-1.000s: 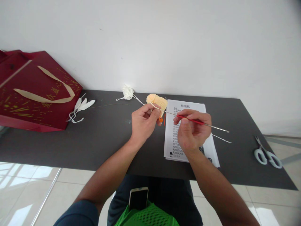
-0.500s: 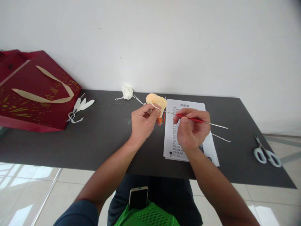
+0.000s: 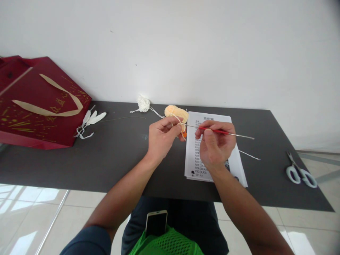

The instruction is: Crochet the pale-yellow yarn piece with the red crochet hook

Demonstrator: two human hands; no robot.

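My right hand (image 3: 216,143) is closed round the red grip of a crochet hook (image 3: 240,136), whose thin metal shaft runs left to my other hand. Fingers pinched, my left hand (image 3: 162,136) holds white yarn (image 3: 175,117) at the hook's left tip. A small orange piece (image 3: 184,134) shows just beneath those fingertips; its kind cannot be made out. Behind the left hand lies a pale yellow yarn ball (image 3: 176,111). A white yarn ball (image 3: 143,103) sits farther left, with strands running toward the left hand.
Printed sheets (image 3: 215,170) lie under my right hand. White-handled scissors (image 3: 301,173) rest near the table's right end. At the left stands a dark red gift bag (image 3: 45,106), with white leaf-shaped pieces (image 3: 92,117) beside it. A phone (image 3: 156,222) is at my lap.
The crochet hook and my right hand have shifted slightly left. The white yarn at my left fingertips now forms a more raised loop, and the orange piece has moved slightly right.
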